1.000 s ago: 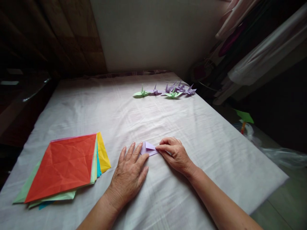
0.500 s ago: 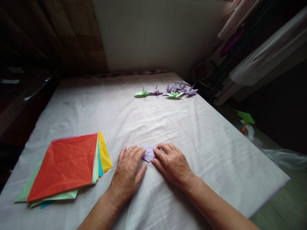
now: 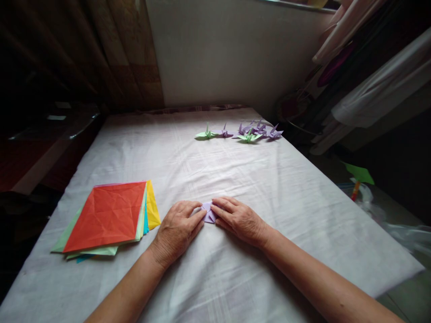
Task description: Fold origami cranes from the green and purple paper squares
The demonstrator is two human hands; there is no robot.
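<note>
A small folded piece of light purple origami paper [image 3: 209,215] lies on the white cloth between my two hands. My left hand [image 3: 176,227] pinches its left edge, with thumb and forefinger close together. From the other side, my right hand [image 3: 239,220] grips the right part of the paper, its fingers together and covering that edge. Creases and a flap show in the middle of the paper; its outer ends are hidden under the fingers.
To the left lies a stack of coloured paper sheets [image 3: 106,215], red on top. Several purple and green paper cranes [image 3: 249,136] stand near the far edge of the cloth-covered table [image 3: 161,157]. Beyond the right edge are hanging clothes [image 3: 363,98] and a plastic bag [image 3: 409,237].
My left thumb has come up onto the paper's left edge, closing the hand on it. The lower point of the paper now looks folded up. The whole view has shifted slightly.
</note>
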